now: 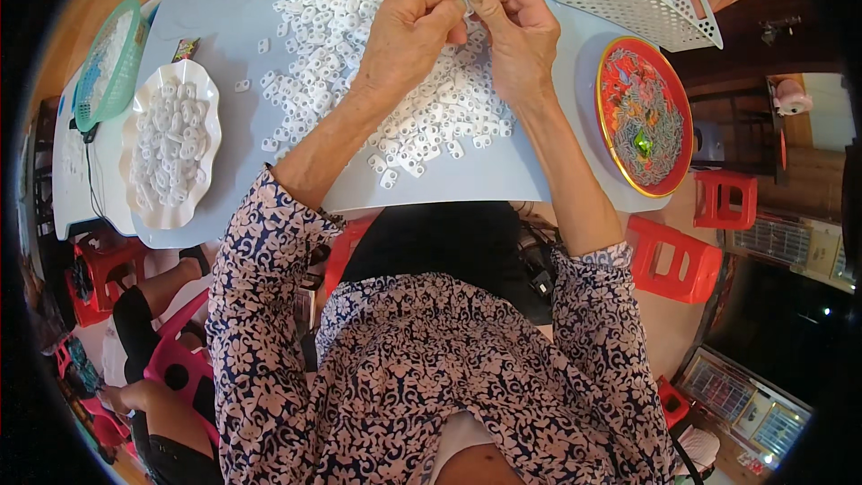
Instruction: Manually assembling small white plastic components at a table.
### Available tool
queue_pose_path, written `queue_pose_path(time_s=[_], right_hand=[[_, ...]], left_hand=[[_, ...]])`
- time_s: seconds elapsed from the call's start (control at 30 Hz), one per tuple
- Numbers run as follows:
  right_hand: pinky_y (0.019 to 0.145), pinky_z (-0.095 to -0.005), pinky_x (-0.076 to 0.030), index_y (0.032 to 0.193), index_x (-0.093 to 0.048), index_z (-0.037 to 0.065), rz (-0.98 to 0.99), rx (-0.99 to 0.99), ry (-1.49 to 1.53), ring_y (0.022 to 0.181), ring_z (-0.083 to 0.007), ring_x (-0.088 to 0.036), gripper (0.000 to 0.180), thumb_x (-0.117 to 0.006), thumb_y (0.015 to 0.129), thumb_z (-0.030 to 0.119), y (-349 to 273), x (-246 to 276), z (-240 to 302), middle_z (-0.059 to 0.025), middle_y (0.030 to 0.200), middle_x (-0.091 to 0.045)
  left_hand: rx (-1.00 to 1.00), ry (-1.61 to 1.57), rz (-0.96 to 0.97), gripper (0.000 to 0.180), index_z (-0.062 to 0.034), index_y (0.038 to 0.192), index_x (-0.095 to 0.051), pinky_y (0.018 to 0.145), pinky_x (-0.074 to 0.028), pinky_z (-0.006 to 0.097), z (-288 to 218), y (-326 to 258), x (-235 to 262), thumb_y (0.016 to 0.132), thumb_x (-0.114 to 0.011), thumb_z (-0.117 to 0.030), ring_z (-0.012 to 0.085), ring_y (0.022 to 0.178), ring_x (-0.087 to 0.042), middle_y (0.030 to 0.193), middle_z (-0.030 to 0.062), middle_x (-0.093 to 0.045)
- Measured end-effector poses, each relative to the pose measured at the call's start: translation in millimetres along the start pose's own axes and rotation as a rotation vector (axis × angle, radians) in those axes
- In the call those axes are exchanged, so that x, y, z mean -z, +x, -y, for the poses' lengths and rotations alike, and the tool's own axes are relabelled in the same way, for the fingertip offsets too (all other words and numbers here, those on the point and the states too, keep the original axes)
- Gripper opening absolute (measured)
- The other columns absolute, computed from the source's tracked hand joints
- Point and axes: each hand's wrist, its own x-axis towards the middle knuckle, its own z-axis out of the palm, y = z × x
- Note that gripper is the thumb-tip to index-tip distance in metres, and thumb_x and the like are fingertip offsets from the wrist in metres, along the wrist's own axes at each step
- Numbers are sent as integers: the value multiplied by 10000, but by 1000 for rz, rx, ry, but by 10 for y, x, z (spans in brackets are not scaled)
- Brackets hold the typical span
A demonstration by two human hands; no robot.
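Observation:
Both my hands are raised over a heap of small white plastic pieces point(440, 112), rounded oblongs with holes in them. My left hand point(409, 36) is closed in a pinch, thumb against bent fingers. Close beside it, my right hand point(521, 40) also pinches, its fingertips almost meeting those of the left. Whatever lies between the fingertips is too small or too covered to make out. To the right stands a red round tray point(607, 139) with a gold rim, holding many thin grey metal pieces point(660, 117) like small screws or pins, and a shiny green item point(643, 144).
At left, a scalloped white dish point(209, 90) holds white pieces, near a small wrapper point(186, 48) and a green mesh basket point(85, 94). A perforated pale basket point(620, 0) stands at the far right of the blue-grey table point(242, 135). Red stools point(673, 260) and a seated person's legs point(166, 404) are around it.

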Motion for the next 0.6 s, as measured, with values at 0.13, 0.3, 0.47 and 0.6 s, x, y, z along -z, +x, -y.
queue_pose_path(time_s=[0.13, 0.3, 0.47, 0.6], right_hand=[[642, -195, -454, 960, -617, 18, -21, 0, 27, 691, -60, -539, 170, -687, 817, 76, -10, -37, -17, -2, 813, -627], [611, -192, -444, 888, -662, 11, -25, -167, 20, 653, -59, -530, 126, -691, 821, 114, -15, 6, 92, 2, 761, -626], [559, -195, -416, 827, -676, 9, -2, -209, -111, 613, -55, -505, 137, -692, 825, 145, -21, 29, 157, 8, 707, -612], [529, -194, -389, 812, -670, 0, 20, -146, -83, 587, -49, -481, 164, -692, 828, 162, -6, 44, 109, 17, 667, -593]], left_hand=[[-101, 87, -55, 153, -24, 782, -617, 490, -350, 206, -2, -15, -30, 854, -527, -124, 42, 543, -445, 622, 1, -581], [-17, 57, 0, 166, -24, 780, -619, 526, -376, 203, -9, 23, 37, 860, -520, -131, 49, 571, -468, 626, 4, -586], [-6, 27, 56, 189, -27, 775, -631, 548, -395, 208, -8, 28, 58, 866, -532, -158, 53, 590, -478, 639, 10, -601], [0, 27, 48, 190, -25, 766, -625, 546, -391, 206, -30, 28, 51, 863, -530, -158, 52, 589, -477, 636, 9, -598]])
